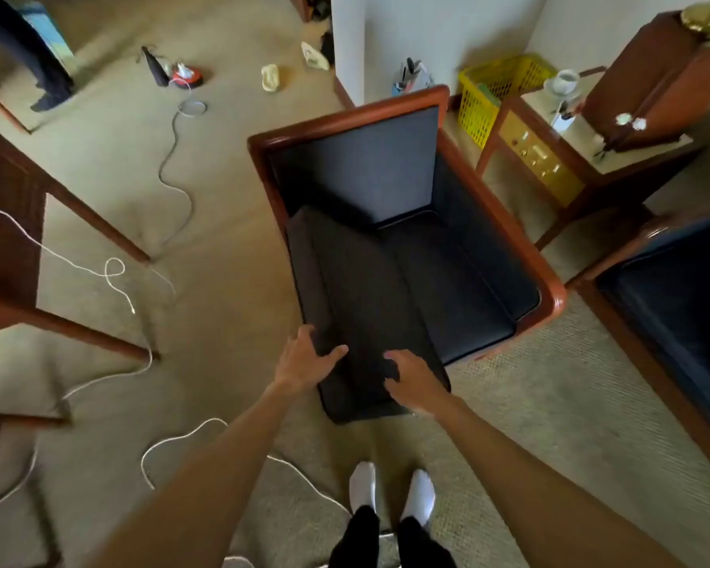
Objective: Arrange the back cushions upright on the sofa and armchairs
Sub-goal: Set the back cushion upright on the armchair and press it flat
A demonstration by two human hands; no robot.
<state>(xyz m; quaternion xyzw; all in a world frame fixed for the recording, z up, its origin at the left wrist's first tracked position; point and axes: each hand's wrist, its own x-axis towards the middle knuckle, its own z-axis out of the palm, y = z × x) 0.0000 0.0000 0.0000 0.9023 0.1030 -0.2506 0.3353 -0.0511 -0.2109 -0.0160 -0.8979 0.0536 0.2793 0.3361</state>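
A dark back cushion [357,297] lies tilted across the left half of the armchair's seat, its near end hanging past the seat's front edge. The armchair [554,297] has a reddish wooden frame and black padding. My left hand [306,356] grips the cushion's near left edge, thumb on top. At the near right corner of the same cushion, my right hand [410,381] curls over the top. A second dark seat with a wooden frame [673,305] shows at the right edge.
White cords [111,276] trail over the carpet left of the armchair and near my feet [390,491]. Wooden table legs [70,321] stand at left. A side table [558,166] and yellow basket [484,100] sit behind the armchair at right.
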